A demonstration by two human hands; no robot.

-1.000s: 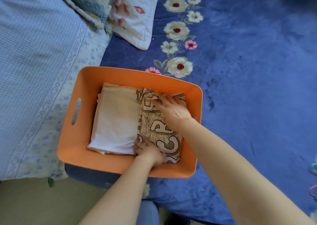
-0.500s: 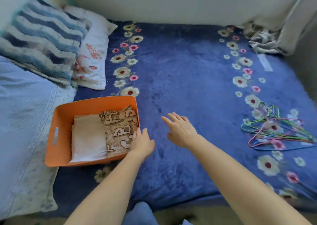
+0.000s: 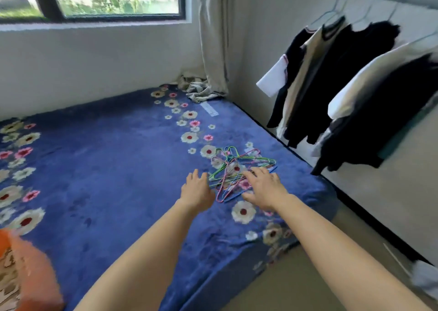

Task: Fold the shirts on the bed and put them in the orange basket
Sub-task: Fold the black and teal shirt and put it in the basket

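Swung right since the earlier frame, away from the orange plastic basket (image 3: 33,265), now a blur at the lower-left corner, and over to the bed's right side.

Filling most of the view: a wide bed under a blue fleece blanket printed with flowers (image 3: 106,168). No loose shirt to be made out on it, only a crumpled grey cloth (image 3: 199,89) in the far corner, garment or curtain end unclear. Right of the bed: dark and white garments hung on a metal rail (image 3: 331,85). At the basket's edge, barely visible: a folded brown-and-cream patterned shirt (image 3: 7,280). Near the bed's right edge: a tangle of thin coloured wire hangers (image 3: 239,166).

Left hand (image 3: 196,189) open, fingers spread, just beside the tangle. Right hand (image 3: 263,189) open as well, fingers stretched over its near side; touching or hovering, cannot tell.

Likely fetching the next shirt, perhaps from the rail. To do it well: take one garment at a time, slip the hanger out through the neck, and drop it on the tangle. Spread the shirt flat on the bare blue middle — well clear of the wires, to avoid snags. Smooth before folding.
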